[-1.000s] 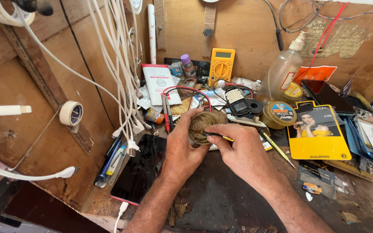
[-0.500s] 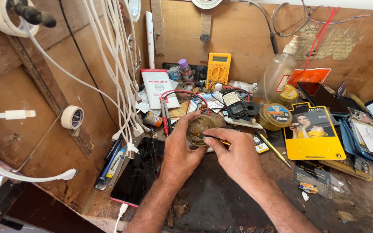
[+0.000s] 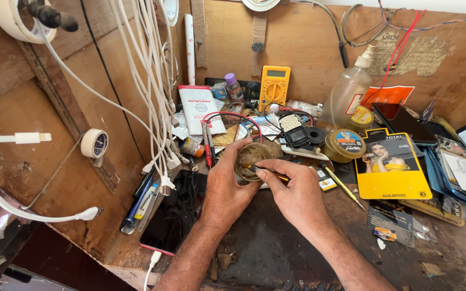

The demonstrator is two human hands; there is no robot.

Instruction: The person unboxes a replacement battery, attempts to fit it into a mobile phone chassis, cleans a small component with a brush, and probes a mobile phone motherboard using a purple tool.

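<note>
My left hand (image 3: 226, 186) is wrapped around a small round tin (image 3: 251, 157) with a brownish, grimy inside, held just above the dark bench top. My right hand (image 3: 297, 195) grips a thin yellow-and-black tool (image 3: 269, 173) like a pen, and its tip reaches into the open tin. The two hands touch each other at the tin. A black smartphone (image 3: 173, 213) lies face up just left of my left forearm, with a white cable plugged into its near end.
A yellow multimeter (image 3: 274, 87) leans on the back wall beside a plastic squeeze bottle (image 3: 348, 91). A gold lidded tin (image 3: 343, 145), a yellow card package (image 3: 390, 164) and phone parts crowd the right. White cables (image 3: 152, 91) hang at left; a tape roll (image 3: 94, 143) sits on the wall.
Both hands stay on the tin and tool, which shift only slightly. The view has tilted a little, so the bench sits lower in the picture.
</note>
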